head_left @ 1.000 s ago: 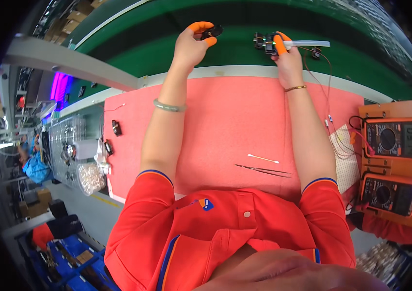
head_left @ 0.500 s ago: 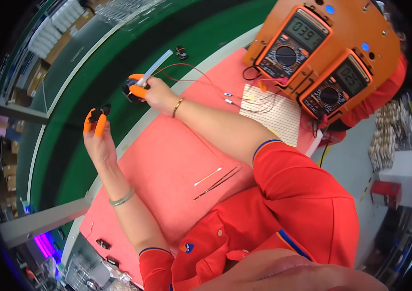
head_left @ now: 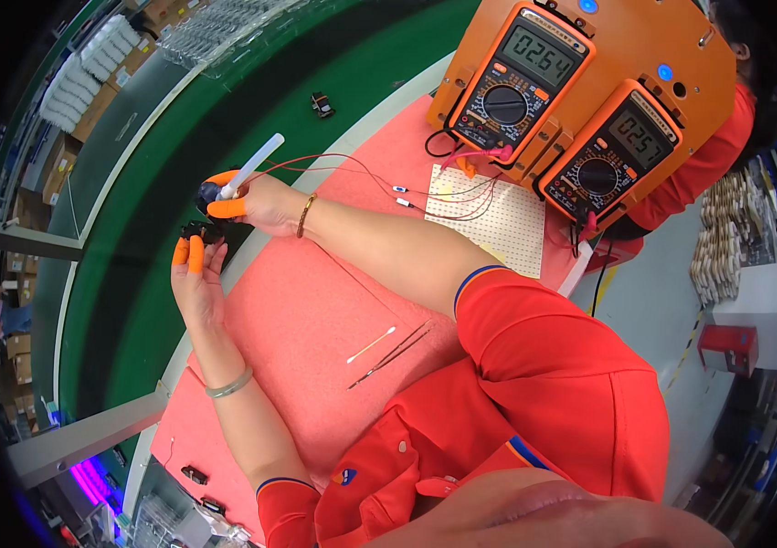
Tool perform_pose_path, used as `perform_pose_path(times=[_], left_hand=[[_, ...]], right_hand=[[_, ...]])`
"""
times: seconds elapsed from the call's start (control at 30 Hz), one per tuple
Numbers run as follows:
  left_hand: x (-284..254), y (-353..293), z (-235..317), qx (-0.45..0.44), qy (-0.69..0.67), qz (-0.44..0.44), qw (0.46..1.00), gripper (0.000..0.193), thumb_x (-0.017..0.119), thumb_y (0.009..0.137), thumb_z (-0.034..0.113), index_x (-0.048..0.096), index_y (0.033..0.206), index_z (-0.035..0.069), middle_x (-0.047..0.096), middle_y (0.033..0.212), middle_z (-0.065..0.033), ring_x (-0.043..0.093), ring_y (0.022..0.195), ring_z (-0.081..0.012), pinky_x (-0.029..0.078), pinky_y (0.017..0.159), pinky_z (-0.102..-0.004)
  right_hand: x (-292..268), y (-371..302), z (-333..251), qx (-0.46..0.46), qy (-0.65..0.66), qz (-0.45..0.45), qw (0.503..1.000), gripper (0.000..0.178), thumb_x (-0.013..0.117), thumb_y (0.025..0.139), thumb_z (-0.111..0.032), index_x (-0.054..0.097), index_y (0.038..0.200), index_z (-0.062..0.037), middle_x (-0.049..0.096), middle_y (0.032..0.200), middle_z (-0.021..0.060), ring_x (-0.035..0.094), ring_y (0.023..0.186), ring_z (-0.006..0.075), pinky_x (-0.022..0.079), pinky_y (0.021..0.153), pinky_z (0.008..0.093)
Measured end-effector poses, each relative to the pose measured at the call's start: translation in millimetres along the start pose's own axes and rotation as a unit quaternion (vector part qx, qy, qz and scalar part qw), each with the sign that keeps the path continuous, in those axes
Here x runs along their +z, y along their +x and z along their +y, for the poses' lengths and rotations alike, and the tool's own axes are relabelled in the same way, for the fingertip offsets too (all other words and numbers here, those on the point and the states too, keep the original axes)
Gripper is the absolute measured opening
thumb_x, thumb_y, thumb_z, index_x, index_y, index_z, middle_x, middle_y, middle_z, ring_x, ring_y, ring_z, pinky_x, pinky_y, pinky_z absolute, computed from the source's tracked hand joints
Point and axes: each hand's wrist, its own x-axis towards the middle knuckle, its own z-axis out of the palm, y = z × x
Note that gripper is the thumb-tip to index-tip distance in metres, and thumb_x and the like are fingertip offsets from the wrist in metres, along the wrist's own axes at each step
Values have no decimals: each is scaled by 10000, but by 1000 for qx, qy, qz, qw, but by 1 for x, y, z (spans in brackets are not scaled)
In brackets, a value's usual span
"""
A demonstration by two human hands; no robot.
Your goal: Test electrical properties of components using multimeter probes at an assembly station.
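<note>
Orange finger covers show on both my hands, which are together over the green conveyor belt [head_left: 160, 146]. My left hand [head_left: 198, 292] is closed on a small black part [head_left: 204, 231], held up by the fingertips. Just above it, my right hand [head_left: 265, 205] grips a second small dark part [head_left: 207, 194] and a translucent white tube [head_left: 255, 164]. Red wires [head_left: 324, 157] trail from the right hand toward white connectors [head_left: 401, 190] on the pink mat [head_left: 297, 301]. Whether the two dark parts touch cannot be made out.
Two orange multimeters [head_left: 504, 105] are mounted on an orange stand at the right, by a printed sheet [head_left: 498, 219]. A cotton swab [head_left: 371, 345] and tweezers [head_left: 388, 356] lie on the mat. Another black part [head_left: 321, 104] rests on the belt. A co-worker's red sleeve [head_left: 685, 183] shows behind.
My right hand has moved left with the tube and its part, closing the gap to my left hand. The left fingers are drawn closer together. The multimeter readings have changed.
</note>
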Motion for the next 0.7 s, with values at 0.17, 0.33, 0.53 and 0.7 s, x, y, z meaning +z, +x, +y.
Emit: perform_pose_path(times=[0.17, 0.33, 0.53, 0.7], left_hand=[[-6, -1, 0, -14, -71, -50, 996, 248, 475, 825, 83, 425, 1050, -8, 531, 971, -112, 552, 853, -206, 468, 759, -307], [-11, -2, 2, -39, -121, -76, 989, 243, 469, 831, 104, 436, 1047, -2, 513, 1024, -114, 525, 906, -204, 444, 802, -327], [-8, -2, -1, -30, -122, -104, 987, 252, 487, 823, 117, 450, 1044, 0, 520, 1020, -101, 514, 922, -190, 410, 843, -340], [1, -7, 3, -30, -101, -139, 985, 273, 510, 812, 121, 471, 1057, 7, 534, 1000, -76, 511, 899, -168, 392, 840, -317]], right_hand=[[2, -3, -2, -2, 54, -22, 998, 419, 566, 734, 15, 440, 1126, -65, 539, 947, 40, 521, 876, 107, 435, 735, 228], [2, -4, -5, 5, 18, -15, 1000, 422, 555, 739, 22, 430, 1132, -67, 533, 967, 49, 527, 884, 121, 435, 744, 238], [2, -2, -4, 18, 121, -40, 992, 410, 570, 713, 48, 451, 1090, -60, 540, 935, 60, 540, 860, 138, 445, 710, 254], [0, -5, -3, 36, 122, -60, 990, 412, 599, 689, 42, 460, 1064, -54, 537, 934, 67, 544, 851, 150, 439, 730, 267]])
